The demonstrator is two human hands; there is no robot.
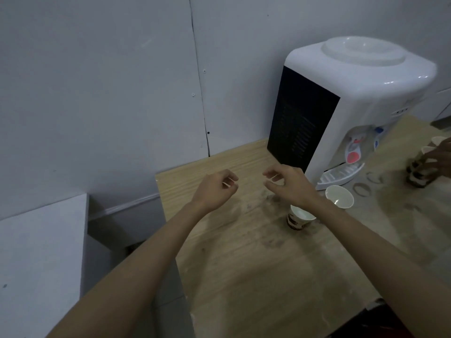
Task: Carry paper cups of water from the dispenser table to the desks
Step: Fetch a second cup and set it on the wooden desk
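Note:
Two paper cups stand on the wooden table. One paper cup with a brown print sits just under my right wrist; the other paper cup is white and stands by the drip tray of the white water dispenser. My left hand and my right hand hover above the table left of the dispenser, fingers loosely curled, holding nothing. Neither hand touches a cup.
At the right edge another person's hand holds paper cups over the table. Ring stains mark the wood near the dispenser. A grey wall runs behind the table, and a low white cabinet stands to the left, with a gap between.

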